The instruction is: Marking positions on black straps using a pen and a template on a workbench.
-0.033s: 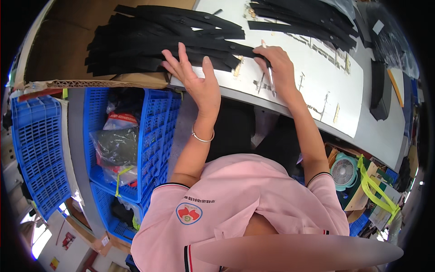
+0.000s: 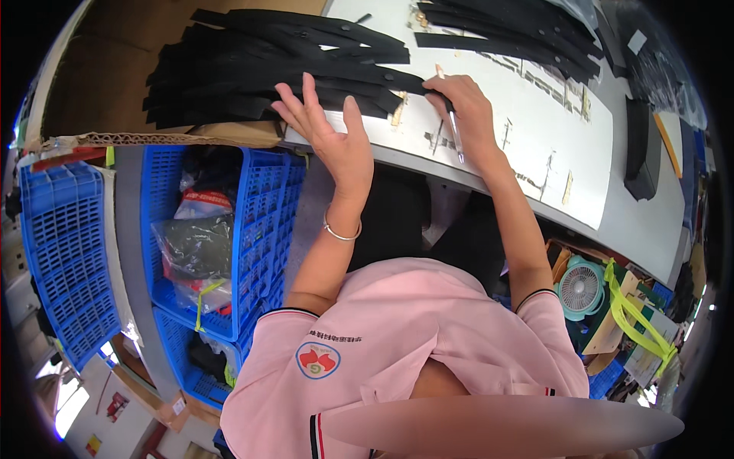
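Note:
A thick pile of black fabric strips spreads over the left of the table, with small round dark buttons or snaps on some of them. Above the pile's near edge, my left hand is open with its fingers spread; whether the fingertips touch the strips is hard to tell. My right hand is closed around a white and silver pen whose tip points toward me. Its fingertips also meet the end of a black strip reaching out from the pile. The exact pinch is hidden behind the fingers.
A white marked board covers the tabletop. More black strips lie at the far right, near a long black block. A cardboard box edge borders the left. Below stand blue crates and a small teal fan.

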Demonstrator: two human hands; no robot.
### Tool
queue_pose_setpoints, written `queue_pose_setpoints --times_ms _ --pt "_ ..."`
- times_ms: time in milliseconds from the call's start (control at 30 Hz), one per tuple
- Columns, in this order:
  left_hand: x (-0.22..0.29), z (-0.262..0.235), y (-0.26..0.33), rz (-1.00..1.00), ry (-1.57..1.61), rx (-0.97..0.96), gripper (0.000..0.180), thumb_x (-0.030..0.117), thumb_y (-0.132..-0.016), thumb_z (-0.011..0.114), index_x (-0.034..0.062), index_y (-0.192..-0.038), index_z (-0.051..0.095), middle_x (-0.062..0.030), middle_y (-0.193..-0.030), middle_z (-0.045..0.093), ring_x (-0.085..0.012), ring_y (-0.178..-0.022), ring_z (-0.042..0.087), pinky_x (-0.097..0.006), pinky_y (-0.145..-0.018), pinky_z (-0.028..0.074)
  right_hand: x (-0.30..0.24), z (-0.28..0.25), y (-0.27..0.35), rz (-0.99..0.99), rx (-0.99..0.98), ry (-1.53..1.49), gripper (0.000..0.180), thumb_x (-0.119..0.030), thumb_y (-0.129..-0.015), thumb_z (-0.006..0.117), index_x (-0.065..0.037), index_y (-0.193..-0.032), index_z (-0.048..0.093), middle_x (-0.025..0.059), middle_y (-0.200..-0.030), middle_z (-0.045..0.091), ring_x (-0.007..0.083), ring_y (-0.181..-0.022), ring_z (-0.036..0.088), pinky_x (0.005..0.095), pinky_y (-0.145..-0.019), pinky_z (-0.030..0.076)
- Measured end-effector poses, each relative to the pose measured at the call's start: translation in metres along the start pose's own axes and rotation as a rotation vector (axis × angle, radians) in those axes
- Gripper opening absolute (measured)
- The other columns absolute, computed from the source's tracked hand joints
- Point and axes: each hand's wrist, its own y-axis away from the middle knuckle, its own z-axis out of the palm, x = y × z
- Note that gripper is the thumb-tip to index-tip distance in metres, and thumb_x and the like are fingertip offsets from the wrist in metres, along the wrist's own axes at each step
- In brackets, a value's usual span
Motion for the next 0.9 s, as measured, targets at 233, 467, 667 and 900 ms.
queue_pose_setpoints --times_ms 233,467,667,900 --pt "0.009 0.008 0.028 0.337 -0.007 -0.283 0.038 0.012 -0.097 0.064 0.0075 -0.135 0.065 -0.0137 -0.150 0.054 -0.0378 -0.151 0.032 -0.052 -0.125 0.016 0.012 -0.027 0.026 -0.035 0.029 0.105 0.026 -0.001 -0.080 0.066 -0.011 -0.103 0.070 0.0046 -0.088 0.067 0.0249 -0.087 0.063 0.0361 -0.078 0.052" --pt "0.023 0.030 0.047 0.580 -0.190 -0.594 0.054 0.023 -0.096 0.069 0.0027 -0.143 0.054 -0.0188 -0.149 0.051 -0.0439 -0.147 0.034 -0.063 -0.121 0.015 0.031 -0.097 0.098 0.087 0.007 0.294 0.029 -0.003 -0.078 0.065 -0.012 -0.106 0.070 0.0040 -0.092 0.066 0.0258 -0.091 0.061 0.0361 -0.079 0.051" --pt "0.029 0.047 0.059 0.668 -0.269 -0.755 0.056 0.033 -0.094 0.070 0.0040 -0.141 0.057 -0.0183 -0.148 0.051 -0.0391 -0.145 0.038 -0.070 -0.117 0.013 0.027 -0.110 0.142 0.144 0.113 0.466 0.030 -0.002 -0.078 0.068 -0.010 -0.107 0.070 0.0056 -0.095 0.067 0.0260 -0.094 0.064 0.0395 -0.083 0.051" --pt "0.050 0.045 0.077 0.596 -0.351 -0.822 0.060 0.036 -0.093 0.072 0.0066 -0.143 0.056 -0.0172 -0.145 0.048 -0.0373 -0.144 0.036 -0.069 -0.117 0.008 0.016 -0.096 0.171 0.359 0.264 0.470 0.033 -0.009 -0.085 0.077 -0.011 -0.118 0.069 0.0049 -0.123 0.070 0.0234 -0.119 0.063 0.0426 -0.103 0.043"
